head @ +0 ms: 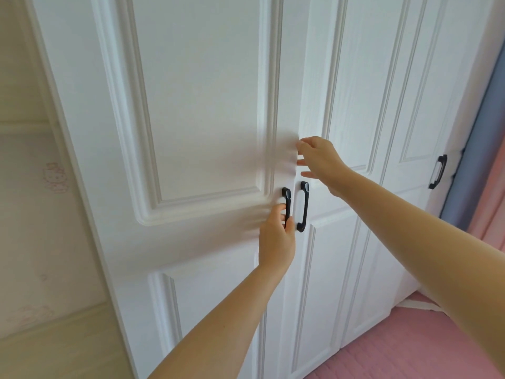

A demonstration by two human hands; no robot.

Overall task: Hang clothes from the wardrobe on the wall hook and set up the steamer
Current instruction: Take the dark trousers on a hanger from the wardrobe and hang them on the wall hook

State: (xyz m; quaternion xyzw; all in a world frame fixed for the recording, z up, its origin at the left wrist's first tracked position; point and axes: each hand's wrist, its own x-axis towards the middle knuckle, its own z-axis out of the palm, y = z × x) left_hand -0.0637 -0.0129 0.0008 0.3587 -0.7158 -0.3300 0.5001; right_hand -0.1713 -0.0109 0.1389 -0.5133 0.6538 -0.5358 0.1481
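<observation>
While the wardrobe (207, 105) doors sit shut, left hand (276, 236) curls closed round the left door handle (287, 206); right hand (321, 160) is spread open, holding nothing, just above the right door handle (304, 206). Clothes, hook, steamer not visible. Task barely begun: everything left.

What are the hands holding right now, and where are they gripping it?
The left hand grips the black handle of the left wardrobe door around its lower half. The right hand holds nothing, fingers spread open near the door edge.
</observation>
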